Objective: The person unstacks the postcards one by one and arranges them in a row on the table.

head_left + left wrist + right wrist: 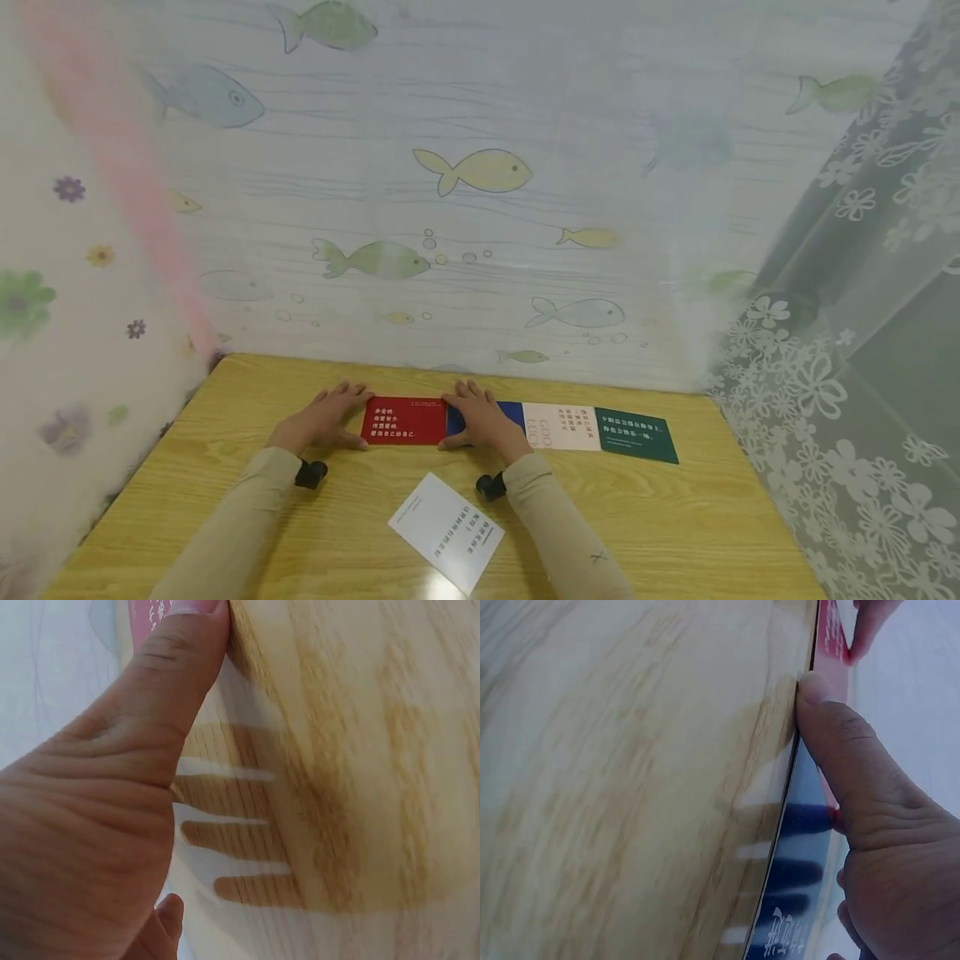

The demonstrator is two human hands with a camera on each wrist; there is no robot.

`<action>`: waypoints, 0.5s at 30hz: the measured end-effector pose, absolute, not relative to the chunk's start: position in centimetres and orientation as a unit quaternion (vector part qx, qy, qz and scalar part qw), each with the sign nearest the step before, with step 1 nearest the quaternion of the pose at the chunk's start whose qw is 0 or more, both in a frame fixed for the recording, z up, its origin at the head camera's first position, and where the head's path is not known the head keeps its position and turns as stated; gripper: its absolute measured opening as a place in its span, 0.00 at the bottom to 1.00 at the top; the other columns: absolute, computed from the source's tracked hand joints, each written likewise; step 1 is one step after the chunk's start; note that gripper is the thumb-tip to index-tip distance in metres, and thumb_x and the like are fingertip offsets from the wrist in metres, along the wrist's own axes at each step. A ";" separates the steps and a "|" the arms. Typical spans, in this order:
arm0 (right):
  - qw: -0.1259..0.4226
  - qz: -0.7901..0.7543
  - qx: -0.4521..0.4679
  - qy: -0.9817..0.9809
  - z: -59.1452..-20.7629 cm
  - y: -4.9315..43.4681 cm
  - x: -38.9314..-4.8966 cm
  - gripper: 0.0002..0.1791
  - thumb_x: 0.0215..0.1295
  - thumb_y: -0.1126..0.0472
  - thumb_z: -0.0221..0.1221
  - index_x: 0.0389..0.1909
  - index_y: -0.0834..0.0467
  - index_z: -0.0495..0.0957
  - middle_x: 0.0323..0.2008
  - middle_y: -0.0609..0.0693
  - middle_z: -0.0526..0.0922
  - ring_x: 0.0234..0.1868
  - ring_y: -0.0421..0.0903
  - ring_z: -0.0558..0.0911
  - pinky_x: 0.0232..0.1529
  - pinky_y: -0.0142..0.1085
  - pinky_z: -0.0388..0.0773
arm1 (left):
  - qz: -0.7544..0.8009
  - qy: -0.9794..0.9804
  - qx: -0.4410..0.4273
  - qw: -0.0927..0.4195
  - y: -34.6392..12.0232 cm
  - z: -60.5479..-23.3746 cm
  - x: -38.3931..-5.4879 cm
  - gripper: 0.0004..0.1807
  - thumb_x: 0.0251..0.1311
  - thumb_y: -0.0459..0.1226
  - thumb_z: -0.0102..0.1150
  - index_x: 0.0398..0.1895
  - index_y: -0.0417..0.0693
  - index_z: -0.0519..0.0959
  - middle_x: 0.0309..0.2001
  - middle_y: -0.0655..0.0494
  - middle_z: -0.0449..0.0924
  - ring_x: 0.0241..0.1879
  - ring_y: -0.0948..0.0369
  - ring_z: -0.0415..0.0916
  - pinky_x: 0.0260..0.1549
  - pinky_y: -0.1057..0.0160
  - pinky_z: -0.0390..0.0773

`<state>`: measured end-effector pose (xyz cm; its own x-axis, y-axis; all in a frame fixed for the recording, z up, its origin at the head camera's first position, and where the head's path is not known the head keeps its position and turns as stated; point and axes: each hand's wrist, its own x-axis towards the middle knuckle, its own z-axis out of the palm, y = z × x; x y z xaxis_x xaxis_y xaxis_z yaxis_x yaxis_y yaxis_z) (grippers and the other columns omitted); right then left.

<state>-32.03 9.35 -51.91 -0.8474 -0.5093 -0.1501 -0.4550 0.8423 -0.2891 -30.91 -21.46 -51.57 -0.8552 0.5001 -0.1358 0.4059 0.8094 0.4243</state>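
A red card with white writing lies flat on the table, between my two hands. At its left edge rests my left hand, fingers stretched toward the wall and thumb at the near corner. My right hand spans the seam where the red card meets a blue card, and partly hides the blue one. In the right wrist view the right thumb presses by the near edge at that seam. To the right, a pale pink card and a dark green card continue the row.
A white card with dark writing lies askew in front, between the forearms. The wooden table meets a fish-patterned curtain behind the row. Lace curtain hangs along the right side. A black wrist camera sits at the left wrist.
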 end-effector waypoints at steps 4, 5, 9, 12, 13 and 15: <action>0.115 -0.141 -0.254 0.950 -52.0 9.6 -31.8 0.51 0.58 0.40 0.71 0.78 0.53 0.60 0.81 0.59 0.52 0.82 0.59 0.48 0.80 0.58 0.46 | 0.197 0.944 0.236 0.120 -21.5 -51.8 -30.9 0.52 0.55 0.51 0.74 0.76 0.36 0.61 0.77 0.32 0.54 0.76 0.30 0.43 0.73 0.28 0.45; 0.115 -0.147 -0.254 0.949 -52.1 9.6 -31.6 0.51 0.59 0.41 0.71 0.79 0.53 0.59 0.81 0.59 0.51 0.82 0.59 0.47 0.80 0.58 0.45 | 0.199 0.944 0.236 0.118 -21.4 -51.9 -30.8 0.52 0.56 0.51 0.74 0.77 0.36 0.60 0.78 0.33 0.54 0.77 0.30 0.43 0.73 0.28 0.44; 0.103 -0.168 -0.256 0.946 -52.5 9.8 -30.8 0.51 0.61 0.42 0.70 0.80 0.52 0.57 0.81 0.58 0.49 0.82 0.58 0.45 0.80 0.57 0.43 | 0.193 0.946 0.245 0.089 -21.5 -52.1 -30.3 0.50 0.57 0.49 0.74 0.77 0.36 0.60 0.77 0.33 0.55 0.77 0.31 0.44 0.73 0.28 0.46; 0.089 -0.181 -0.262 0.944 -52.6 9.7 -30.0 0.49 0.64 0.41 0.67 0.81 0.52 0.56 0.82 0.58 0.47 0.82 0.58 0.42 0.80 0.58 0.41 | 0.179 0.949 0.252 0.055 -21.5 -52.1 -29.5 0.49 0.59 0.49 0.71 0.77 0.36 0.60 0.77 0.33 0.56 0.76 0.31 0.47 0.72 0.27 0.48; 0.084 -0.186 -0.265 0.942 -52.6 9.7 -29.7 0.48 0.66 0.41 0.65 0.81 0.51 0.55 0.82 0.58 0.46 0.83 0.58 0.41 0.80 0.58 0.40 | 0.174 0.951 0.252 0.045 -21.6 -52.0 -29.2 0.48 0.61 0.49 0.70 0.77 0.36 0.60 0.76 0.33 0.57 0.76 0.31 0.48 0.71 0.27 0.48; 0.075 -0.192 -0.271 0.940 -52.4 9.7 -29.1 0.47 0.68 0.40 0.63 0.81 0.51 0.54 0.82 0.57 0.45 0.83 0.58 0.39 0.80 0.58 0.39 | 0.173 0.953 0.246 0.032 -21.5 -52.0 -28.5 0.46 0.63 0.50 0.68 0.77 0.36 0.59 0.77 0.33 0.57 0.76 0.32 0.47 0.72 0.28 0.47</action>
